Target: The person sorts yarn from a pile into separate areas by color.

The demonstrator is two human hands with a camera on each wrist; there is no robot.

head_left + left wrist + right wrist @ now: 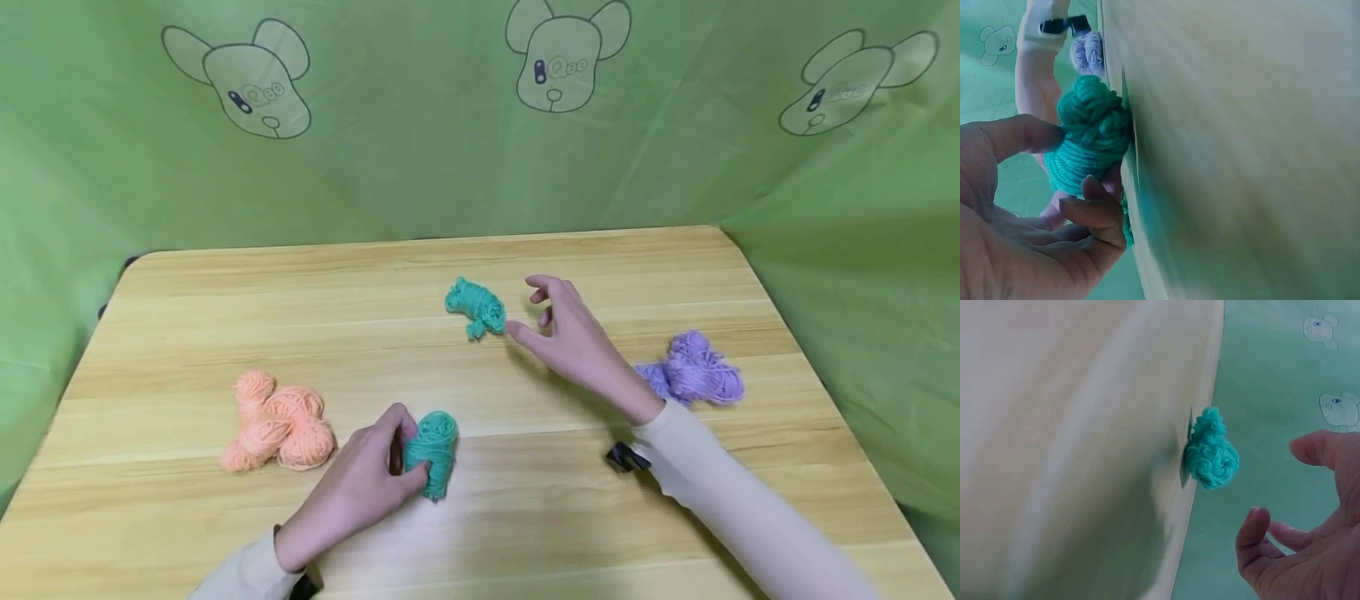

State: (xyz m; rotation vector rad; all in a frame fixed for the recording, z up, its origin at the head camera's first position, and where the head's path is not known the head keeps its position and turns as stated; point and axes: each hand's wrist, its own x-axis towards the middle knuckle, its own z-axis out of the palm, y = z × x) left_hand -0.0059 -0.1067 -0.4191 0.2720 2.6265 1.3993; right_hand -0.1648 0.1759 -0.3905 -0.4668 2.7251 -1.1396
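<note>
My left hand (358, 479) pinches a teal ball of yarn (438, 437) between thumb and fingers near the front middle of the table. In the left wrist view this wound, oblong ball (1091, 147) sits against the thumb and curled fingertips. Farther back lies a second teal bundle of yarn (474, 302) with a small knob at its side. Just right of that bundle is my right hand (572, 337), fingers loosely bent and thumb apart from them. The right wrist view shows a gap between this hand (1310, 531) and the teal bundle (1213, 459).
Several peach balls of yarn (281, 425) lie grouped at the left. Purple yarn (697, 371) lies at the right, partly behind my right forearm. The wooden table (525, 533) meets a green curtain (420, 167) printed with animal heads at its back edge.
</note>
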